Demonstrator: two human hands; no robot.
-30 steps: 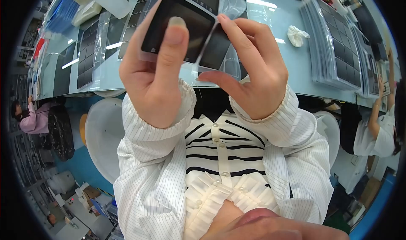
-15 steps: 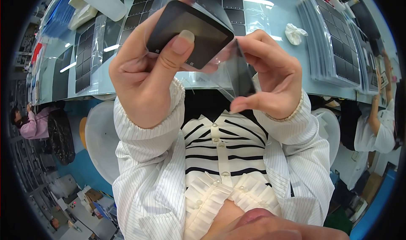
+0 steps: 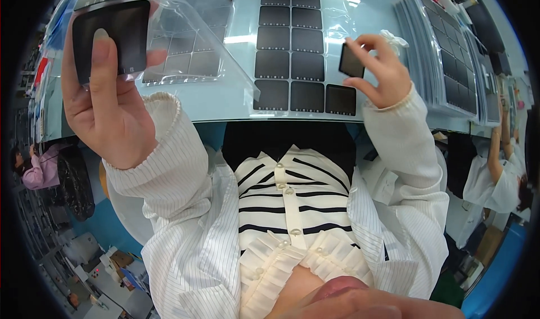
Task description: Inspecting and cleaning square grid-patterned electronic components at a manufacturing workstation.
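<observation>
My left hand (image 3: 107,102) is raised at the left, its thumb pressed on a dark square panel (image 3: 84,43) with rounded corners. A transparent plastic sheet (image 3: 197,29) trails right from that hand over the table, with more dark panels showing behind and through it. At the right, my right hand (image 3: 388,74) pinches a smaller-looking dark panel (image 3: 352,61) by its edge, tilted just above the table. Below it lies a single dark panel (image 3: 341,99), beside two columns of similar panels (image 3: 272,65) laid in rows.
Stacked transparent sheets holding dark panels (image 3: 454,77) stand at the right. A crumpled white wad (image 3: 402,39) is partly behind my right hand. The glossy pale table (image 3: 214,109) ends near my body. People in pink (image 3: 42,171) and white (image 3: 478,178) sit at the sides.
My hands have moved apart: the left went left with its panel and sheet, the right went right with one panel. Panel rows on the table have come into view.
</observation>
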